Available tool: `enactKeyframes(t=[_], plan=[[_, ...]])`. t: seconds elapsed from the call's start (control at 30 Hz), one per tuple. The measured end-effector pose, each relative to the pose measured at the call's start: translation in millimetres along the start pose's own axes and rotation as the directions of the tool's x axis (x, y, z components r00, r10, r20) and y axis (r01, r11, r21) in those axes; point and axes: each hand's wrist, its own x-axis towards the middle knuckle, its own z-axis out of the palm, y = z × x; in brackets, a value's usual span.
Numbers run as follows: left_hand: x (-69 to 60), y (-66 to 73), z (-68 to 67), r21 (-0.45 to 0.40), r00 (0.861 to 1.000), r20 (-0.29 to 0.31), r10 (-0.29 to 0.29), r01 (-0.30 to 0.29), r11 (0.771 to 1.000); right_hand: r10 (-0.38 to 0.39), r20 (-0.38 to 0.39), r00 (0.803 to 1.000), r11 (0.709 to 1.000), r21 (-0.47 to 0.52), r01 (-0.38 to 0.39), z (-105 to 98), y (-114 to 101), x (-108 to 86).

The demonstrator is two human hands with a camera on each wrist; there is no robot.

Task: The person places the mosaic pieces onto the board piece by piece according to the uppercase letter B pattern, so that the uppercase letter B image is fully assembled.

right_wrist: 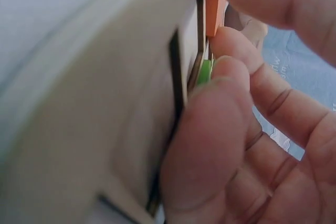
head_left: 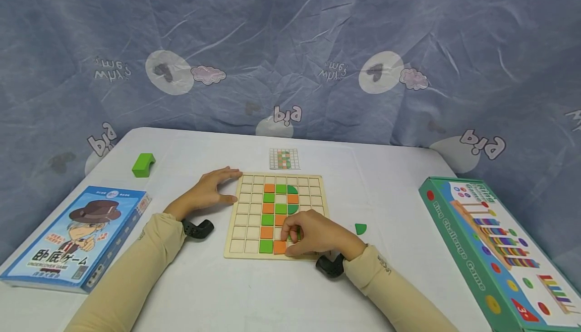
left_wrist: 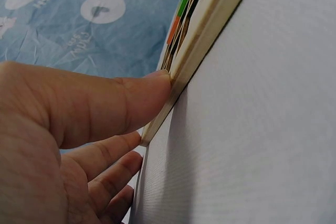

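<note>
A square wooden grid board lies on the white table, with orange and green tiles set in its cells. My left hand rests along the board's left side, fingers spread, the index fingertip near the far corner and the thumb touching the edge. Over the board's near part, my right hand has its thumb and index finger at an orange square tile in the nearest row, pinching it. Its other fingers are curled and hide several cells; a bit of a green tile shows beside them.
A small pattern card lies behind the board. To the right are a loose green quarter-round tile and a Ring Challenge Game box. On the left are a blue game box and a green arched block.
</note>
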Motion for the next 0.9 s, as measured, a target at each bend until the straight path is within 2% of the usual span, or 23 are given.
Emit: enactKeyframes(t=[0.1,0.6,0.9], plan=[[0.0,0.5,-0.2,0.001,1.000,-0.005,0.009,-0.009,1.000,0.003,-0.002,1.000,1.000,-0.003,-0.003,0.4,-0.5,-0.2],[-0.6,1.4,-1.5,0.012,1.000,-0.004,0.015,-0.015,1.000,-0.013,-0.077,0.997,0.988,-0.152,0.001,7.3,-6.8,-0.6],[-0.1,-0.3,-0.6,0.012,1.000,-0.005,0.018,-0.018,1.000,0.002,-0.074,0.997,0.990,-0.140,-0.012,7.3,-8.0,-0.6]])
